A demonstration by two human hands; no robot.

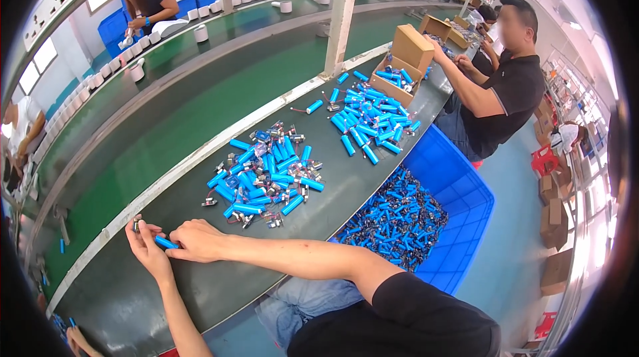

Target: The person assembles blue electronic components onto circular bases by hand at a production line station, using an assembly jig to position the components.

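Note:
Above the dark bench at the lower left, my two hands meet around a blue cylindrical battery (pixel 165 242). My left hand (pixel 150 254) is closed on it from the left, with a small metallic part (pixel 137 226) showing at the fingertips. From the other side, my right hand (pixel 200 241) pinches near the battery's right end; the fingertips are partly hidden. Nearest to my hands on the bench lies a loose pile of blue batteries (pixel 263 174) with small boards and thin wires. A second pile of blue batteries (pixel 366 120) lies farther right.
A blue bin (pixel 466 204) full of similar batteries stands beside the bench on my right. Farther along, a person in a black shirt (pixel 509 90) handles an open cardboard box (pixel 399 84). A metal post (pixel 343 17) and a green conveyor belt (pixel 200 120) run beyond the bench.

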